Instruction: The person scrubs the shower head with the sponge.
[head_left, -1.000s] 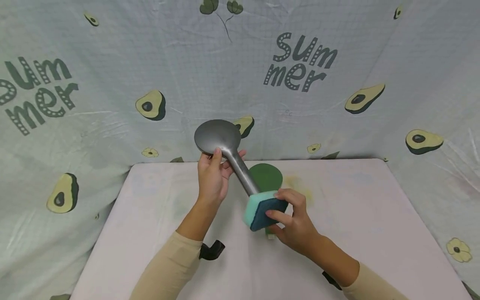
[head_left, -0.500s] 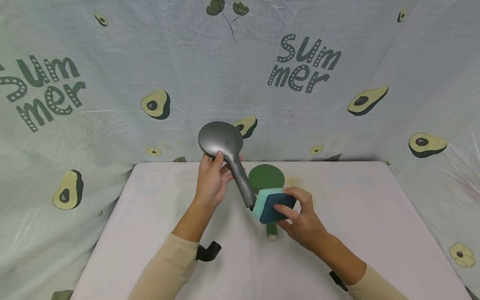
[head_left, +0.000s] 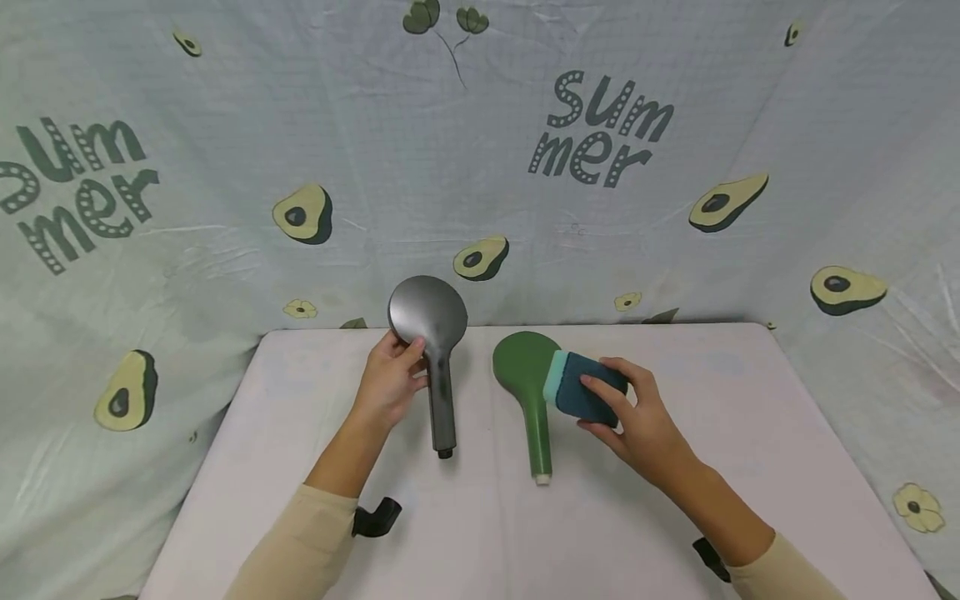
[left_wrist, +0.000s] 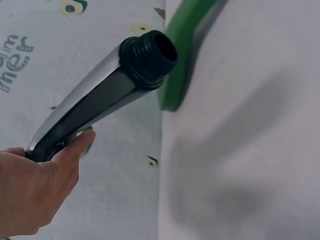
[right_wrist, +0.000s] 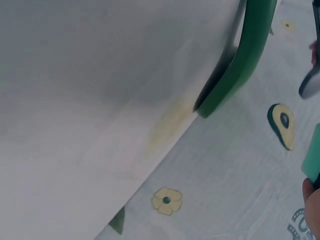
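A grey shower head (head_left: 428, 312) is held above the table by my left hand (head_left: 387, 385), thumb on its neck and fingers behind. Its handle points toward me, and the left wrist view shows the dark threaded end (left_wrist: 152, 55) tilted up off the table. My right hand (head_left: 651, 425) pinches a sponge (head_left: 588, 387) with a dark blue scouring side and a mint foam side. A green shower head (head_left: 527, 364) lies on the table between the hands, its white-tipped handle toward me. The sponge overlaps the right edge of its round head in the head view.
The table (head_left: 480, 542) has a pale pinkish cover, and its far edge meets a hanging cloth (head_left: 360, 142) printed with avocados and lettering. Black straps with protruding pieces (head_left: 377, 517) sit at both wrists.
The sponge has come off the grey shower head's handle end and moved right. My left hand has lowered the grey shower head leftward and turned its handle toward me, uncovering the green one.
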